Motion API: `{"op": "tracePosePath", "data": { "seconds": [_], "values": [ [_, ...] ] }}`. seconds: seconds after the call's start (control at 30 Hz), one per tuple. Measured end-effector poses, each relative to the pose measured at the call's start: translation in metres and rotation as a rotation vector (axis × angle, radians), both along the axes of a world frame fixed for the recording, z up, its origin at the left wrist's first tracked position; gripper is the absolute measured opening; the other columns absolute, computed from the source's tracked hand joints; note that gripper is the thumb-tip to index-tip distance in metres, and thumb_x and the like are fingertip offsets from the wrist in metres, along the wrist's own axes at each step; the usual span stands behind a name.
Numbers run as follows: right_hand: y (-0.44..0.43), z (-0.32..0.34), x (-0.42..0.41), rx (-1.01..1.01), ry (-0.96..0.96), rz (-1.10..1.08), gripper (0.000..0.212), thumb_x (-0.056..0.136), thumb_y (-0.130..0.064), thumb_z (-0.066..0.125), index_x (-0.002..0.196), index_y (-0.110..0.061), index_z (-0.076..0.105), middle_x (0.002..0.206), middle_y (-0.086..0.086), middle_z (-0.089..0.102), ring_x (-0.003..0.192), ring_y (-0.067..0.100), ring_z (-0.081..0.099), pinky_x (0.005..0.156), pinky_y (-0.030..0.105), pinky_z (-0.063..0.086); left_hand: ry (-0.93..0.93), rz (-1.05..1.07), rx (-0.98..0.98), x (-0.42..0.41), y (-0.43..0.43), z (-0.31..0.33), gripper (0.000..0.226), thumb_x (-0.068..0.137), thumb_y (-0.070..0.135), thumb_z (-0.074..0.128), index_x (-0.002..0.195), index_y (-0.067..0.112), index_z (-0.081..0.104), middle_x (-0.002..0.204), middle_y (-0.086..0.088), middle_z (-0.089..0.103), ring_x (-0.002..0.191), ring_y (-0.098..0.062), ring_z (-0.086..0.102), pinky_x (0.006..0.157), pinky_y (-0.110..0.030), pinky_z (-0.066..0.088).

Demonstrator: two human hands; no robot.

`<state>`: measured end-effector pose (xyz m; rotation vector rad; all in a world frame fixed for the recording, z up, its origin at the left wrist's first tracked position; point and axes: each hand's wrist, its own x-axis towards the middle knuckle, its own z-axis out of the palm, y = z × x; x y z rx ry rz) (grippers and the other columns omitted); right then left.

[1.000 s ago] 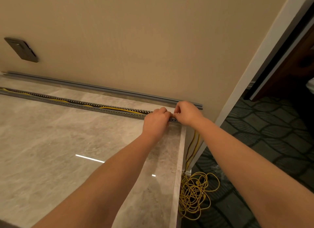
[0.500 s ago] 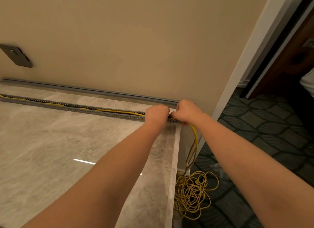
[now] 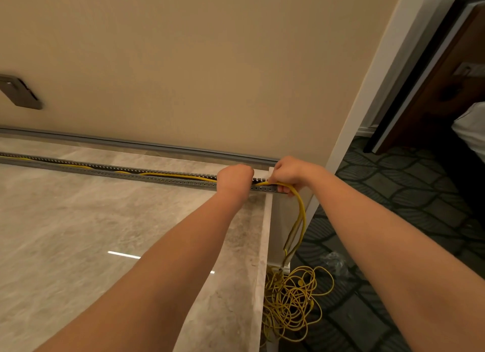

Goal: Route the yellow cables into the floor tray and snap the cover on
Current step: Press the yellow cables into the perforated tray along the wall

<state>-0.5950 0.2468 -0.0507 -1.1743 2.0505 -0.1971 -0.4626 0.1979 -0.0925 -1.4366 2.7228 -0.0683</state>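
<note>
A grey slotted cable tray (image 3: pixel 105 170) runs along the marble surface toward its right edge, with yellow cables (image 3: pixel 168 175) lying inside. My right hand (image 3: pixel 288 172) grips the bundle of yellow cables at the tray's right end, where they bend down over the edge (image 3: pixel 301 215) to a tangled coil (image 3: pixel 291 307) on the carpet. My left hand (image 3: pixel 235 177) is curled over the tray just left of it, fingers hidden; what it holds cannot be seen. The long grey cover strip (image 3: pixel 136 144) lies against the wall behind the tray.
The marble surface (image 3: pixel 78 233) ends at a step edge (image 3: pixel 265 246) on the right. Patterned dark carpet (image 3: pixel 393 194) lies beyond. A dark wall plate (image 3: pixel 18 93) sits at left. A white door frame (image 3: pixel 372 89) rises at right.
My right hand has pulled the yellow cable bundle up into view, arching over the edge. Both hands stay at the tray's right end; the camera has shifted slightly.
</note>
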Motion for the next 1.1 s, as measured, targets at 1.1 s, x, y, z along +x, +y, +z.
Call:
{"op": "tracePosePath", "data": {
  "seconds": [1.1],
  "values": [
    [0.006, -0.003, -0.009, -0.151, 0.539, 0.452, 0.026, 0.079, -0.002, 0.063, 0.098, -0.019, 0.065, 0.096, 0.003, 0.063, 0.085, 0.021, 0.059, 0.066, 0.030, 0.047, 0.021, -0.024, 0.013, 0.001, -0.004, -0.004, 0.022, 0.082, 0.004, 0.065, 0.097, 0.019, 0.069, 0.083, -0.003, 0.063, 0.067, -0.025, 0.051, 0.059, -0.031, 0.041]
  ]
}}
